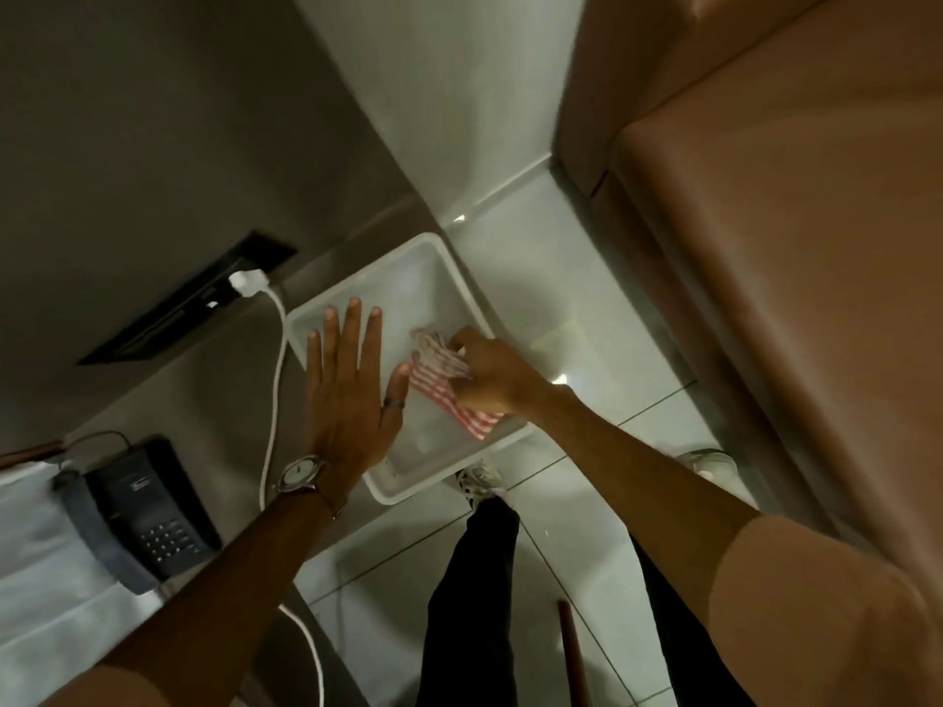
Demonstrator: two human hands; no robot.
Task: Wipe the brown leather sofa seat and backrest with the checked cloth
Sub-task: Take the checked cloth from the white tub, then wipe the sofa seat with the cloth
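Note:
The red-and-white checked cloth lies bunched inside a white plastic tub. My right hand is closed on the cloth over the tub's right side. My left hand hovers flat with fingers spread over the tub's left rim, holding nothing; a watch is on its wrist. The brown leather sofa fills the right side of the view, apart from both hands.
The tub sits at the corner of a grey counter overhanging the white tiled floor. A dark telephone and a white cable plugged into a recessed socket lie on the counter. My legs stand below.

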